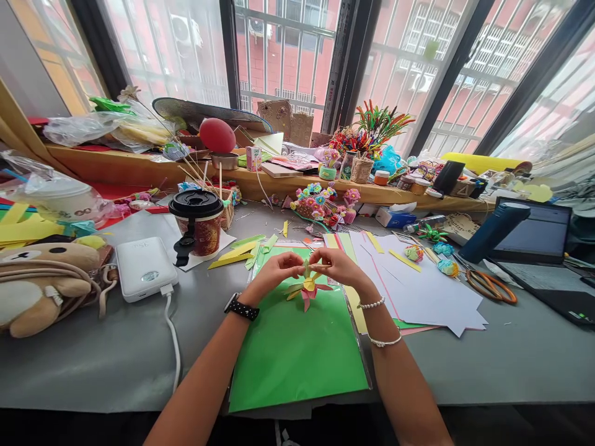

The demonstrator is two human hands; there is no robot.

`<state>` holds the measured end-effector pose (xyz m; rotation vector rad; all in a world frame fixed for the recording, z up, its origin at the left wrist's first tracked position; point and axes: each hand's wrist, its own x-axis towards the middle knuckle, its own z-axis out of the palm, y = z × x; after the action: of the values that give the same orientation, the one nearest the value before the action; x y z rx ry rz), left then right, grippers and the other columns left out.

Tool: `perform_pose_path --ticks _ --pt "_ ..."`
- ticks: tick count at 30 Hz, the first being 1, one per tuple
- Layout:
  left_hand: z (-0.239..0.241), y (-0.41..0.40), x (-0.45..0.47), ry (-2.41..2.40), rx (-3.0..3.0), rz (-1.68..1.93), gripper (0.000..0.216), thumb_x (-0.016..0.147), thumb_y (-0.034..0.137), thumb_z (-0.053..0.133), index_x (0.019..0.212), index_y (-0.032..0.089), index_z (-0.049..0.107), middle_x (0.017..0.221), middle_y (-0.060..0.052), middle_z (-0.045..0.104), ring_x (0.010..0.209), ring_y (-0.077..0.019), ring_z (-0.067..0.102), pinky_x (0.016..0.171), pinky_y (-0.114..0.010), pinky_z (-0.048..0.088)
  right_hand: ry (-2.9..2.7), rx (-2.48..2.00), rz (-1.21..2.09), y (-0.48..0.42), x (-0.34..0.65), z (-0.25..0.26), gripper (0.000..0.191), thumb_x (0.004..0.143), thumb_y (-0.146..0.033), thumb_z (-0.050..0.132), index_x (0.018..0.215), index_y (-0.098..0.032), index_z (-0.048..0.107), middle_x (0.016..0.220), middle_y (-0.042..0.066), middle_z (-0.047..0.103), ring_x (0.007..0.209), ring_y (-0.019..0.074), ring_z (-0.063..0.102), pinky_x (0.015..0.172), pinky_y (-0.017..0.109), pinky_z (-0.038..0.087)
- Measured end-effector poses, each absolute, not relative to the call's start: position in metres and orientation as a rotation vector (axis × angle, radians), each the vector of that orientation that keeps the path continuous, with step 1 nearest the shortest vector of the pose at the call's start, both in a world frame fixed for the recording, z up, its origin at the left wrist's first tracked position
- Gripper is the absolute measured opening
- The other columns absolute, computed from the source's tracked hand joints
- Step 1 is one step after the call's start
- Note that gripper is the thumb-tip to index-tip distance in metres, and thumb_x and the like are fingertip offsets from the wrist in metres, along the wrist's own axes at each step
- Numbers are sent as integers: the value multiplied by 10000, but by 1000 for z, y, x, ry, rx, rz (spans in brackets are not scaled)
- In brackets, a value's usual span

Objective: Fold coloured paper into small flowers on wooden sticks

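Observation:
Between my hands is a folded paper flower [308, 286] with yellow and pink petals and a greenish part at its top. My left hand [280, 271], with a dark watch on its wrist, pinches the flower's upper part from the left. From the right, my right hand [338, 265] pinches the same upper part, its fingertips close to the left ones. Bracelets circle the right wrist and forearm. The flower is over a green sheet [297, 359] that lies flat in front of me. My fingers partly hide the flower's top.
Left are a lidded coffee cup [204, 226], a white power bank [145, 268] with a cable, and a plush toy [51, 279]. Yellow paper strips [235, 254] lie behind my left hand. At right are white sheets [413, 291], orange-handled scissors [490, 285] and a laptop [539, 235].

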<state>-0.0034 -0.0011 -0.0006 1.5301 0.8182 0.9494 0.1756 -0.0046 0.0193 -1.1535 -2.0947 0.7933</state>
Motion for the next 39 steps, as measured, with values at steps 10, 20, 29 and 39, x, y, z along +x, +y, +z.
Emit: perform_pose_path --ticks 10,20,29,39 --pt "-4 2 -5 883 1570 954 278 586 365 669 696 137 555 681 5 562 617 -112 539 595 -249 442 -2095 -1216 705 2 168 12 175 710 -299 594 756 -130 586 686 13 603 467 48 386 438 185 303" --pt "-8 4 -5 893 1486 977 287 562 313 697 725 135 542 729 16 554 664 -103 542 656 -251 431 -2108 -1215 404 1 165 9 52 723 -208 570 721 -156 569 699 23 620 576 101 493 534 219 357" --pt "-10 4 -5 843 1338 945 304 522 272 727 695 134 519 678 33 548 639 -88 542 656 -241 419 -2155 -1153 346 -3 166 12 50 734 -217 561 747 -168 560 741 26 620 652 123 532 580 231 383" --pt "-9 4 -4 842 1417 999 314 500 296 727 610 152 470 583 48 539 586 -97 542 609 -248 430 -2199 -1105 410 -3 167 11 107 757 -212 550 851 -183 592 824 36 635 764 141 574 644 242 414"
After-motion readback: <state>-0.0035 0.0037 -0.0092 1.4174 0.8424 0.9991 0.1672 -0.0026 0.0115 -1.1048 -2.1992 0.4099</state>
